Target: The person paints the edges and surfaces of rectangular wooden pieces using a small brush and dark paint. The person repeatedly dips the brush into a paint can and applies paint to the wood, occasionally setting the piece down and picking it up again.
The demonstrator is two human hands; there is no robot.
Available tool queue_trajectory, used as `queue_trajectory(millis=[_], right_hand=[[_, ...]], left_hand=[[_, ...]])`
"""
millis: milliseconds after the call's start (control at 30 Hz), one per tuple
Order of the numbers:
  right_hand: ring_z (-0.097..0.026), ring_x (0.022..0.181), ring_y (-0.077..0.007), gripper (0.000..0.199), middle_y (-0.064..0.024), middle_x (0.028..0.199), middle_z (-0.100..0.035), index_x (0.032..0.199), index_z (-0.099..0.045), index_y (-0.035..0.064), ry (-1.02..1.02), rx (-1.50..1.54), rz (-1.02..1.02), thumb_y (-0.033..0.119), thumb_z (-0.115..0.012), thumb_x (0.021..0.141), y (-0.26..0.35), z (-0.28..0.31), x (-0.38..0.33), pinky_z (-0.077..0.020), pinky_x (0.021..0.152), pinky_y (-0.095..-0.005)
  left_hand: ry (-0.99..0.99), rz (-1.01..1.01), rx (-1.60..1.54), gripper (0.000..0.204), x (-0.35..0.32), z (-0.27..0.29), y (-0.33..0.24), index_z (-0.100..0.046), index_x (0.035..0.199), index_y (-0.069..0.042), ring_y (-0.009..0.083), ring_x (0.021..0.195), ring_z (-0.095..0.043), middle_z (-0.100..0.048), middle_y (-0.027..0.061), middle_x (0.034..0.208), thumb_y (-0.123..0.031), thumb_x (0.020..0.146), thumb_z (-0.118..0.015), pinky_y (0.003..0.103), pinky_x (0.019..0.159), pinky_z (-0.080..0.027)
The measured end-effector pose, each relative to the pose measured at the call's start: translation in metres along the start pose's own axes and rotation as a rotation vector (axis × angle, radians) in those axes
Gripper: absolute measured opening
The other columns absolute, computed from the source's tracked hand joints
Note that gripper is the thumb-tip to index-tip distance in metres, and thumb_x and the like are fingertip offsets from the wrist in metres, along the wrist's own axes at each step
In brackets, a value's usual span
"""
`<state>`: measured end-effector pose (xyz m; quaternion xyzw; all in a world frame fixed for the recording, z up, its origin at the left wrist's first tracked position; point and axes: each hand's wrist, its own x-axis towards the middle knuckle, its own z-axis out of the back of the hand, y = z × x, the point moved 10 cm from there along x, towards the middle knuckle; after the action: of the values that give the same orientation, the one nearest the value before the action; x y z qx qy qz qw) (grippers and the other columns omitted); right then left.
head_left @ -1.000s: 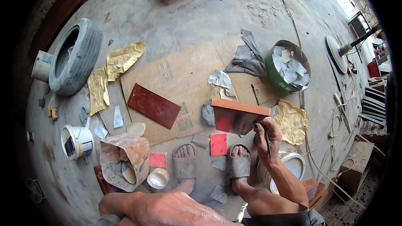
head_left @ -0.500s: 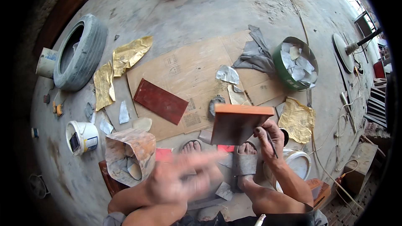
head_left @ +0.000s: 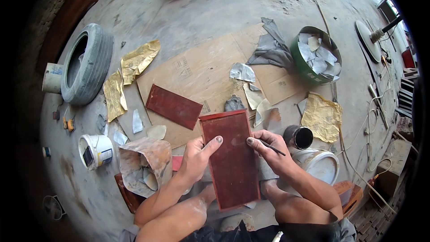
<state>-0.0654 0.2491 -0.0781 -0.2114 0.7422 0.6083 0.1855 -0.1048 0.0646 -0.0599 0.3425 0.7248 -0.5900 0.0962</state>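
Note:
Between my two hands, above my feet, is a dark red wooden panel [head_left: 230,161] with a raised rim at its far end. My left hand [head_left: 197,154] grips its left edge, thumb on the face. My right hand [head_left: 271,148] holds the right edge and also has a thin dark stick [head_left: 272,148], like a pencil or brush, between its fingers. A second dark red panel [head_left: 174,106] lies on the flattened cardboard [head_left: 192,74] ahead. By my right hand stands a black cup [head_left: 298,137] on or beside a white lidded bucket [head_left: 321,166].
Crumpled gold sandpaper [head_left: 321,116] lies at right. A green round tin [head_left: 316,56] holds paper scraps, with a grey cloth [head_left: 272,47] beside it. At left are a tyre [head_left: 87,65], a white bucket [head_left: 95,151] and an open sack [head_left: 145,163]. Cables [head_left: 369,130] trail along the right.
My left hand, blurred and away from the panel before, now grips its left edge. The panel has come lower and nearer, turned from edge-on to face-up with its length toward me.

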Motion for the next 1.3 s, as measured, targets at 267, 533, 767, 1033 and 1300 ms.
queue_trajectory(millis=[267, 533, 767, 1033, 1300], right_hand=[[-0.065, 0.086, -0.012, 0.033, -0.0108, 0.106, -0.071, 0.132, -0.058, -0.0044, -0.184, -0.204, 0.311, 0.01, -0.046, 0.106, 0.02, 0.037, -0.027, -0.0535, 0.075, -0.0257], [-0.059, 0.081, -0.0211, 0.073, -0.0107, 0.085, -0.062, 0.126, -0.061, -0.0024, -0.684, -0.727, 0.358, 0.056, -0.021, 0.109, 0.036, 0.139, -0.107, -0.0467, 0.079, -0.0341], [-0.059, 0.064, -0.027, 0.027, -0.0139, 0.073, -0.061, 0.096, -0.058, 0.0008, -0.781, -0.869, 0.194, 0.019, -0.042, 0.108, 0.025, 0.162, -0.135, -0.0466, 0.062, -0.0383], [-0.066, 0.08, -0.0317, 0.012, -0.0135, 0.083, -0.07, 0.098, -0.072, 0.0042, -0.577, -0.973, 0.237, 0.014, -0.071, 0.091, -0.006, 0.16, -0.093, -0.051, 0.07, -0.0423], [-0.064, 0.089, -0.0313, 0.021, -0.0119, 0.092, -0.074, 0.11, -0.075, 0.0099, -0.501, -1.24, 0.235, 0.017, -0.069, 0.091, -0.019, 0.175, -0.083, -0.0476, 0.083, -0.0421]], left_hand=[[-0.073, 0.091, -0.265, 0.024, 0.003, 0.016, 0.028, -0.068, 0.114, 0.002, 0.0123, 0.091, -0.068, -0.072, 0.0085, 0.107, -0.018, 0.101, -0.065, 0.029, 0.081, -0.056], [-0.132, -0.057, -0.145, 0.024, -0.001, 0.026, 0.023, -0.069, 0.115, 0.0, 0.0086, 0.093, -0.064, -0.072, 0.0037, 0.108, -0.02, 0.101, -0.065, 0.028, 0.083, -0.052], [-0.142, -0.106, -0.027, 0.026, -0.002, 0.036, 0.024, -0.069, 0.115, -0.001, 0.0073, 0.093, -0.061, -0.071, 0.0014, 0.107, -0.022, 0.101, -0.065, 0.027, 0.084, -0.05], [-0.163, -0.055, -0.045, 0.029, -0.006, 0.031, 0.016, -0.065, 0.121, 0.0, 0.0105, 0.1, -0.063, -0.07, 0.0052, 0.114, -0.015, 0.097, -0.067, 0.028, 0.091, -0.05], [-0.042, -0.137, -0.134, 0.033, -0.004, 0.014, 0.005, -0.063, 0.124, 0.0, 0.0175, 0.106, -0.067, -0.07, 0.0102, 0.119, -0.011, 0.094, -0.069, 0.033, 0.097, -0.051]])
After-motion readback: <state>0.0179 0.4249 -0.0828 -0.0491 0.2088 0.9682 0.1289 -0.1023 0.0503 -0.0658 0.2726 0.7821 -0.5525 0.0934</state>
